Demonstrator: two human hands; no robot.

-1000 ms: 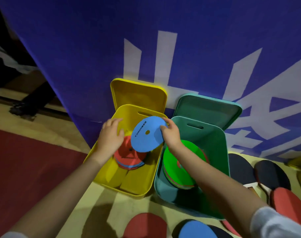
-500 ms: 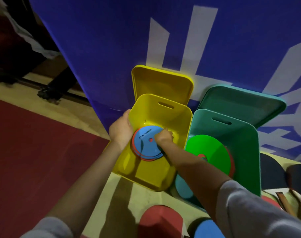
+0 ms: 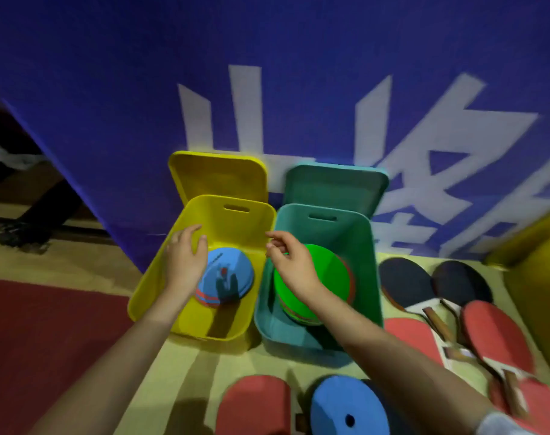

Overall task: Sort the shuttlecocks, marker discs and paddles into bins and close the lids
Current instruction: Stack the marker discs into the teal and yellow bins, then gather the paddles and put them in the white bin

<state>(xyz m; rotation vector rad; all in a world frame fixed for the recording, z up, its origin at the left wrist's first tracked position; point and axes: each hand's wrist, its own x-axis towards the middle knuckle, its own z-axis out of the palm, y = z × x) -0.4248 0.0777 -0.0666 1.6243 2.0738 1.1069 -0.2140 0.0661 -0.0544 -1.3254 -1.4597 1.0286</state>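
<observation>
- Two bins stand side by side against the blue banner [image 3: 110, 89], both lids propped open: yellow bin [image 3: 148, 293] on the left, teal bin [image 3: 369, 262] on the right.
- Your left hand [image 3: 184, 265] hovers over the yellow bin's near-left rim, fingers loosely spread, holding nothing.
- Your right hand [image 3: 294, 266] hangs over the wall between the bins, fingers half curled; whether they pinch anything, you cannot tell through the blur.
- Blue marker disc [image 3: 228, 279] lies on a stack inside the yellow bin; green disc [image 3: 327, 277] tops the teal bin's stack.
- Next likely pick: the loose blue disc [image 3: 345, 406] on the near floor, beside a red disc [image 3: 254, 403].
- Grip it by the edge and lay it flat, centred, so the stack sits below the rim for lid closing.
- Paddles [image 3: 493, 331] lie on the right, unsorted.
</observation>
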